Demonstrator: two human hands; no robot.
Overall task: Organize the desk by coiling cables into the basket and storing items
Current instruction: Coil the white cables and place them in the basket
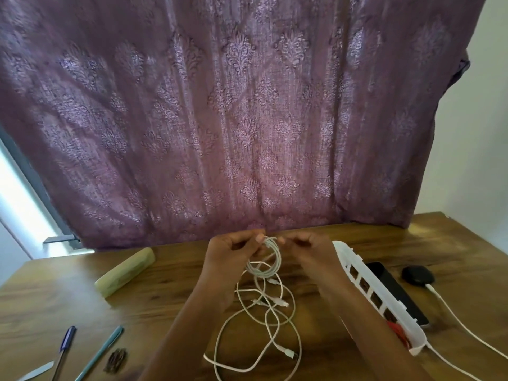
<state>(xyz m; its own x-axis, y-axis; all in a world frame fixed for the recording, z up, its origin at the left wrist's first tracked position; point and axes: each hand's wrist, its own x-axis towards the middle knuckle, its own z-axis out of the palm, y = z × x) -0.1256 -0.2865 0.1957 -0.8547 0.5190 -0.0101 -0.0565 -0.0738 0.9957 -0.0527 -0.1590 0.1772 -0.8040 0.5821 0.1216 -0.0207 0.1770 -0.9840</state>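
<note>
Above the wooden desk (178, 287) my left hand (233, 251) pinches a small coil of white cable (268, 259) at its top. My right hand (305, 248) is closed on the same coil from the right. Below the coil, loose white cable loops (264, 325) with several connector ends trail over the desk towards me. A white plastic basket (368, 284) with square holes in its wall stands to the right of my right forearm. Something red lies at its near end.
A pale green case (126, 273) lies at the left. Two pens (64, 350) (101, 353), a dark hair clip (116, 360) and a white blade-like object (35, 371) lie at the front left. Behind the basket are a black phone (395, 290), a black charger (417, 274) and its white cord (461, 325). A purple curtain (233, 119) hangs behind the desk.
</note>
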